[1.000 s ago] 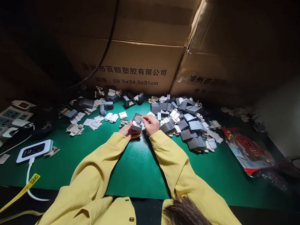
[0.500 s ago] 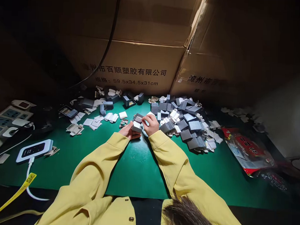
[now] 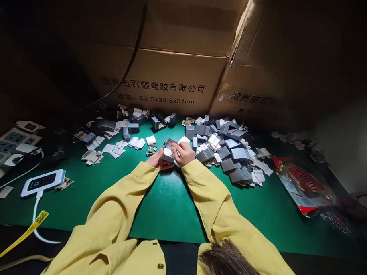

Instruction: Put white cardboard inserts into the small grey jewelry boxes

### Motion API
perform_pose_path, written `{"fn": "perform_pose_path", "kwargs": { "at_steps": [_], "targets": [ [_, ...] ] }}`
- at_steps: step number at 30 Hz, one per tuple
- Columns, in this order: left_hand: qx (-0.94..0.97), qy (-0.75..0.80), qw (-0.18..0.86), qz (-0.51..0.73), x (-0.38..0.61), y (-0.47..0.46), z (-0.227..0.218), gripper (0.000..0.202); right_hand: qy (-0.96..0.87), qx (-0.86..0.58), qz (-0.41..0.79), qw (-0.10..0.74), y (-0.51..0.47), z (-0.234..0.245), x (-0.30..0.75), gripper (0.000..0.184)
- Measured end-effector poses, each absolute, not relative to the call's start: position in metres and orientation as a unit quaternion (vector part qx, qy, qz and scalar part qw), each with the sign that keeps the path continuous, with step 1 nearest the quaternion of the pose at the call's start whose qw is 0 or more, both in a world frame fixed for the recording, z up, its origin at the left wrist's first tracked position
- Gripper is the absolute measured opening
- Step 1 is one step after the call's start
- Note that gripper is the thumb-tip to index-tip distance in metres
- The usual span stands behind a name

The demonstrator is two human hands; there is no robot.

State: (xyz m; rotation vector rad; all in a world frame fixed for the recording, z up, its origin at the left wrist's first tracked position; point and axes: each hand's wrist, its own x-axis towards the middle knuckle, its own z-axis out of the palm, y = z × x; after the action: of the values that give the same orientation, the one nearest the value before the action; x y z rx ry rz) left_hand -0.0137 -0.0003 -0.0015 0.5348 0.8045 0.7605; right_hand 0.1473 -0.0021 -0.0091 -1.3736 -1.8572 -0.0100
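Observation:
A small open grey box (image 3: 168, 154) is held above the green table, its open side turned up and its inside pale. My left hand (image 3: 156, 159) is closed around the left side and underside of it. My right hand (image 3: 184, 153) has its fingers bent at the box's right edge, thumb and fingertips against it. Whether those fingertips also pinch an insert cannot be made out. A white card piece (image 3: 184, 140) lies just behind the right hand. Left of the box, a white square piece (image 3: 151, 140) and a small torn brownish scrap (image 3: 151, 151) rest on the table.
Right of my hands is a heap of grey boxes (image 3: 239, 154) mixed with white inserts. More boxes and card scraps (image 3: 113, 149) lie to the left, near a white device (image 3: 43, 183) and a power strip (image 3: 11, 145). A red snack bag (image 3: 304, 184) lies far right; cartons (image 3: 161, 72) stand behind.
The box has tilted slightly in my hands, and its pale inside shows more. My right fingers have shifted a little along its edge. The heaps are unchanged.

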Motion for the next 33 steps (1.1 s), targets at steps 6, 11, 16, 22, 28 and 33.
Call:
{"fn": "perform_pose_path", "kwargs": {
  "at_steps": [6,11,16,22,28,33],
  "targets": [
    [0.258,0.359,0.826,0.349,-0.015,-0.003,0.001,0.030,-0.738,-0.546,-0.033,0.395,-0.005,-0.009,0.146,0.036],
    [0.239,0.381,0.817,0.362,-0.013,-0.001,0.003,0.030,-0.746,-0.503,-0.043,0.434,0.000,-0.013,0.150,0.036],
    [0.206,0.399,0.801,0.397,-0.021,0.010,0.011,0.048,-0.737,-0.453,-0.042,0.500,-0.003,-0.013,0.148,0.034],
    [0.176,0.306,0.795,0.493,-0.052,0.023,0.034,0.061,-0.763,-0.405,0.018,0.504,-0.007,-0.008,0.120,0.031],
    [0.168,0.250,0.744,0.596,-0.099,0.032,0.036,0.066,-0.791,-0.528,0.050,0.304,0.024,0.005,0.062,0.026],
    [0.137,0.229,0.706,0.656,-0.117,0.034,0.028,0.064,-0.826,-0.534,0.033,0.176,0.043,0.013,0.017,0.033]
  ]
}}
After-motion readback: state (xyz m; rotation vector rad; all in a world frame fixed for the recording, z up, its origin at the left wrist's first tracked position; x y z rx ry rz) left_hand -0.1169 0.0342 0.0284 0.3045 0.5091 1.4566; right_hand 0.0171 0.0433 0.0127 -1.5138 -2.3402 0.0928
